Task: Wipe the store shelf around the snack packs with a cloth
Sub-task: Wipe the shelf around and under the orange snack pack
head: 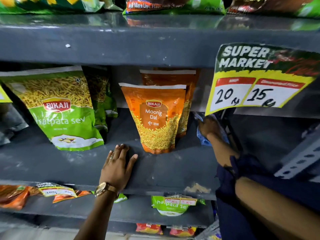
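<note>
The wiping step is under way beside the orange Bikaji Moong Dal pouch, which is standing upright on the dark grey painted store shelf with 1 matching orange pouch right behind it. Just right of that front pouch, the right hand is pressing a blue cloth onto the shelf floor. Whether its fingers are curling round the cloth or lying flat I cannot tell. Front-left of the pouch, the left hand is resting palm-down on the shelf lip, fingers straight and slightly spread, holding nothing. Well left, a green Bikaji sev pouch is leaning. The next move is probably calling for sweeping the cloth forward along the pouch's right side without tipping it.
</note>
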`<state>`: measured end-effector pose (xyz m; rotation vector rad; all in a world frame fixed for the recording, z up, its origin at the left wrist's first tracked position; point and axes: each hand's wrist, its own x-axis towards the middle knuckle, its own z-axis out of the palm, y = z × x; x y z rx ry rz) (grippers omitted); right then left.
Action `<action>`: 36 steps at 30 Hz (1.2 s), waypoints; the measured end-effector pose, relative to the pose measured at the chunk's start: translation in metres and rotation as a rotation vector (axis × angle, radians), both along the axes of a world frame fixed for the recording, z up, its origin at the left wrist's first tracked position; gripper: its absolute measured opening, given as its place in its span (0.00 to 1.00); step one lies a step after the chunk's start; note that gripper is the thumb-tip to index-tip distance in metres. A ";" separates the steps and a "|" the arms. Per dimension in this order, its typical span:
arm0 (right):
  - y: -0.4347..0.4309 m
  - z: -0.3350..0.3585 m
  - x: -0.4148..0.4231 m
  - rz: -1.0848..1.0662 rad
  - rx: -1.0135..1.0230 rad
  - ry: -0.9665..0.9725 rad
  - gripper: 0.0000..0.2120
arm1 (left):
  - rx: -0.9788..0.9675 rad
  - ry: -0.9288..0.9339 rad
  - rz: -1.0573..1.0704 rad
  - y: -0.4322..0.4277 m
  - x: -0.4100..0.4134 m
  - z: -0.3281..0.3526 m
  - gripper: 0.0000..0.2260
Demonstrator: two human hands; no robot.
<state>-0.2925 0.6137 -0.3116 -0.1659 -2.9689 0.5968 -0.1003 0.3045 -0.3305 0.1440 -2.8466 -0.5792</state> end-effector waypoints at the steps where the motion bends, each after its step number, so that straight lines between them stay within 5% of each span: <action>1: 0.000 -0.003 0.000 0.044 0.011 -0.003 0.26 | -0.005 0.001 -0.001 0.000 0.001 0.000 0.34; 3: 0.006 -0.017 0.006 0.086 -0.014 0.027 0.32 | -0.007 -0.003 -0.002 0.002 0.003 0.002 0.33; 8: -0.010 0.007 0.102 0.080 -0.112 0.037 0.17 | 0.009 -0.036 -0.022 0.001 0.000 0.000 0.28; 12: -0.013 -0.002 0.157 0.190 -0.148 0.066 0.20 | 0.051 -0.035 -0.003 0.002 -0.002 0.002 0.24; 16: -0.022 -0.004 0.187 0.321 -0.237 0.021 0.19 | 0.330 -0.107 0.007 0.015 -0.006 0.012 0.33; 23: -0.038 -0.001 0.174 0.282 -0.395 0.065 0.17 | 0.693 -0.022 0.016 0.043 -0.033 0.028 0.53; 31: -0.016 -0.008 0.176 0.052 -0.357 0.157 0.17 | 0.798 0.067 0.019 0.058 -0.053 0.031 0.45; 36: -0.033 -0.002 0.160 0.229 -0.305 0.083 0.18 | 0.768 0.088 0.068 0.038 -0.056 0.031 0.43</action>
